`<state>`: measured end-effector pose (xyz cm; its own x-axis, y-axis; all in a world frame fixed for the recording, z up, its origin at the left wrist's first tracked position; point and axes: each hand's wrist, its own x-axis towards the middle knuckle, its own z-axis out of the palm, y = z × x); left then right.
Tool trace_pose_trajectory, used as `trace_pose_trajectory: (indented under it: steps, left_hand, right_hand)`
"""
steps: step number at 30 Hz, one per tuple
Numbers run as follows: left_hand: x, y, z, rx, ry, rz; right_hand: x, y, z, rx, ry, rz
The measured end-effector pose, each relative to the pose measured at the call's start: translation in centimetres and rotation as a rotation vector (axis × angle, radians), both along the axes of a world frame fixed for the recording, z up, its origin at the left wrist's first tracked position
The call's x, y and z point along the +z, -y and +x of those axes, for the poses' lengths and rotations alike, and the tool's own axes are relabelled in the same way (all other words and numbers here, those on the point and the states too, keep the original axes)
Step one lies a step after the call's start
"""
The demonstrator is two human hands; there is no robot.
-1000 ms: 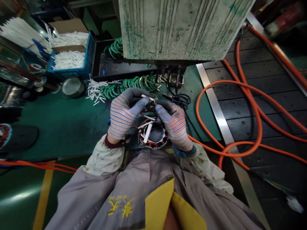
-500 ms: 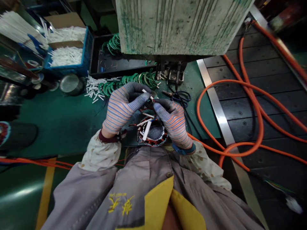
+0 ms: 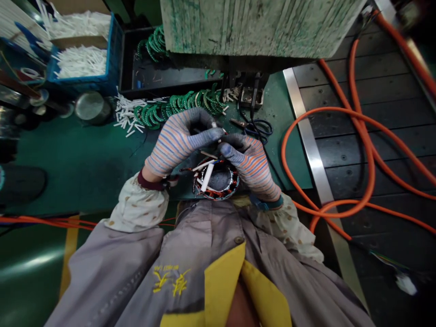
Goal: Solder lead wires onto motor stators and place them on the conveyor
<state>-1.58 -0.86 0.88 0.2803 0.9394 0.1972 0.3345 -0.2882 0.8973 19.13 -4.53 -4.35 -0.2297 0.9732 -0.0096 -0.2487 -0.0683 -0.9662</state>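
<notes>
My left hand (image 3: 186, 141), in a striped glove with grey fingertips, pinches a short white sleeving tube (image 3: 214, 125). Close against it, my right hand (image 3: 251, 161) is closed on a thin wire end, largely hidden by the fingers. Below both hands, a motor stator (image 3: 235, 184) with copper windings lies at the bench's front edge. A thick white tube (image 3: 207, 177) and several thinner sleeved leads lie across the stator's left side. Beyond my fingers runs a row of green crescent-shaped pieces (image 3: 190, 104).
Loose white tubes (image 3: 126, 113) lie left of the green pieces, near a round metal tin (image 3: 91, 108). A blue crate (image 3: 111, 59) holds many more tubes. Scissors (image 3: 257, 129) lie at right. A big grey block (image 3: 259, 29) overhangs the bench; orange cables (image 3: 284, 154) loop at right.
My fingertips have come closer together, and the white tube between them is now more hidden. The whole view has shifted slightly. The stator stays below my hands.
</notes>
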Motion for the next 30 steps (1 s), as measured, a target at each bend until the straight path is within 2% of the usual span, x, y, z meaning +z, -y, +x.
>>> trace_pose_trajectory:
  steps: [2, 5, 7, 9, 10, 12, 14, 16, 18, 20, 23, 25, 28, 30]
  left_hand:
    - [0.2, -0.1, 0.2, -0.080, -0.083, 0.007]
    - [-0.3, 0.8, 0.3, -0.203, -0.279, 0.072]
    - [-1.3, 1.8, 0.1, -0.189, -0.423, 0.162]
    - [-2.4, 2.7, -0.3, -0.140, -0.505, 0.238]
    - [-2.9, 3.0, -0.5, -0.121, -0.512, 0.265]
    - [-3.9, 3.2, -0.8, -0.078, -0.498, 0.295]
    - [-4.4, 3.0, -1.0, 0.001, -0.513, 0.272]
    - [-4.5, 2.8, -1.0, 0.055, -0.548, 0.186]
    - [-4.4, 2.5, -1.1, 0.047, -0.547, 0.097]
    - [-4.3, 2.2, -1.2, -0.002, -0.505, 0.068]
    - [-4.1, 1.4, -1.7, -0.072, -0.481, 0.097]
    - [-3.9, 0.7, -2.2, -0.098, -0.509, 0.129]
    - [-3.4, -0.1, -2.4, -0.129, -0.479, 0.154]
    - [-2.9, -0.4, -2.2, -0.171, -0.358, 0.115]
  right_hand:
    - [-0.6, 0.2, 1.0, 0.014, 0.078, 0.069]
    - [-1.9, 2.5, 3.9, -0.115, 0.405, 0.253]
    - [-2.7, 5.1, 6.4, -0.189, 0.668, 0.325]
    - [-3.4, 7.1, 8.5, -0.186, 0.874, 0.336]
    - [-3.7, 7.4, 9.2, -0.187, 0.944, 0.342]
    - [-4.2, 6.3, 9.9, -0.205, 1.019, 0.378]
    - [-4.8, 3.9, 9.9, -0.187, 1.001, 0.436]
    - [-5.5, 1.8, 9.6, -0.036, 0.926, 0.511]
    - [-6.4, 1.3, 9.2, 0.151, 0.908, 0.607]
    - [-7.5, 2.3, 8.4, 0.240, 0.968, 0.686]
    - [-9.2, 4.7, 6.7, 0.167, 1.004, 0.659]
    - [-9.5, 5.5, 5.8, 0.095, 0.873, 0.542]
    - [-8.2, 4.5, 5.6, 0.002, 0.622, 0.342]
    - [-6.9, 2.1, 5.9, -0.022, 0.449, 0.175]
